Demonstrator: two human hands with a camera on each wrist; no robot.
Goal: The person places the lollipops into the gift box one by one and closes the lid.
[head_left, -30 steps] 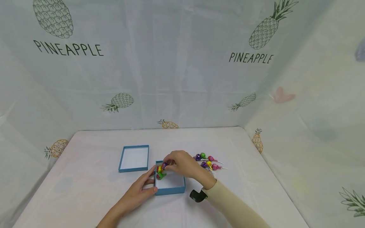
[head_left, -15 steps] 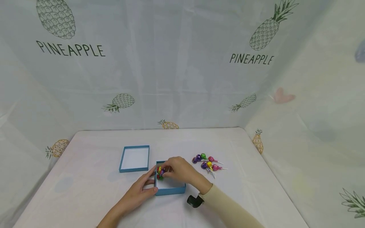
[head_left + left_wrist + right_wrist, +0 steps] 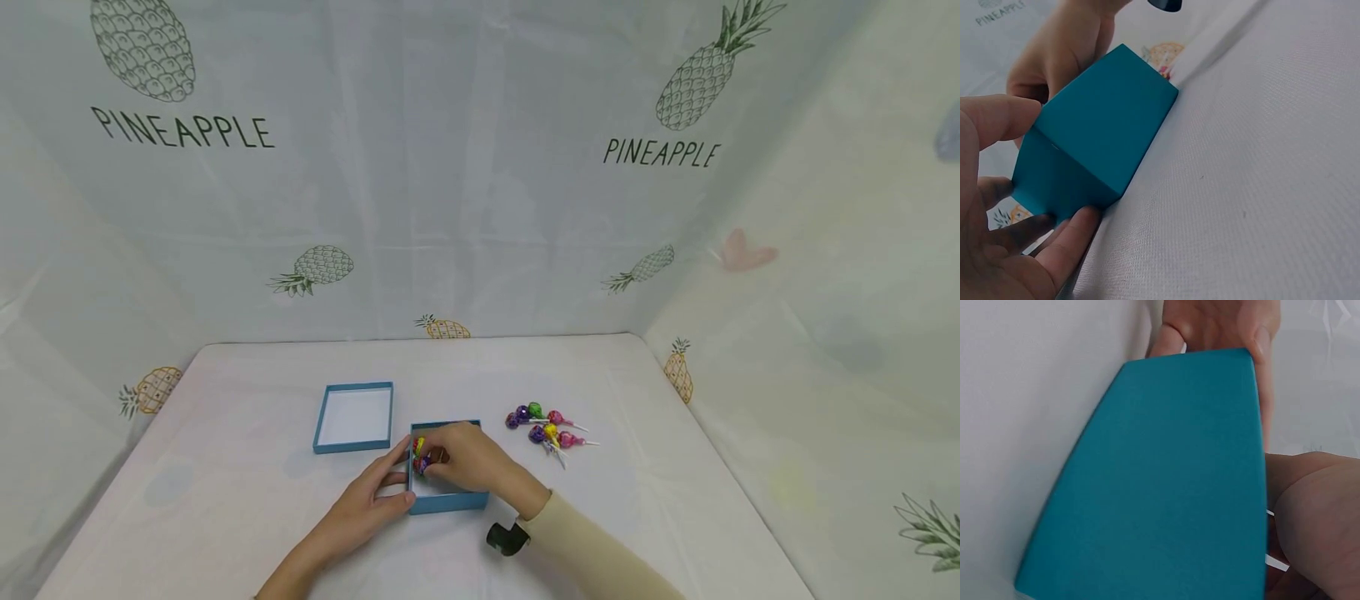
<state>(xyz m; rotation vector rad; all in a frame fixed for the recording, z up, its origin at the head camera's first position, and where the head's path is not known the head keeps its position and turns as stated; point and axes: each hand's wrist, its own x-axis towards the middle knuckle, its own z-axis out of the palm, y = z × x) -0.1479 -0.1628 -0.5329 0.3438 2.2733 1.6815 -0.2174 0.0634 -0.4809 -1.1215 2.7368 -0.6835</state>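
In the head view, a blue box [image 3: 450, 503] with a white inside stands uncovered on the table. My left hand [image 3: 365, 502] rests against its left wall, fingers and thumb fairly straight. The left wrist view shows those fingers [image 3: 1072, 240] spread over a corner of the box. My right hand [image 3: 480, 460] reaches inside, its fingers and thumb pinching a purple-wrapped lollipop [image 3: 424, 465] by the left wall. A yellow-and-red lollipop [image 3: 419, 445] lies beside it, partly hidden by the fingers. In the right wrist view, the box wall [image 3: 1166, 475] hides the right fingertips; a white stick [image 3: 1277, 563] shows below the hand.
The matching blue lid [image 3: 352, 418], white inside, lies at the back left of the box. Several lollipops with purple, green, yellow and pink wrappers [image 3: 551, 432] lie loosely grouped to the right. A pineapple-print cloth [image 3: 480, 208] hangs behind the table.
My right hand has moved down and toward the front inside the box, bringing the purple lollipop in front of the others along the left wall. The left hand has stayed in place.
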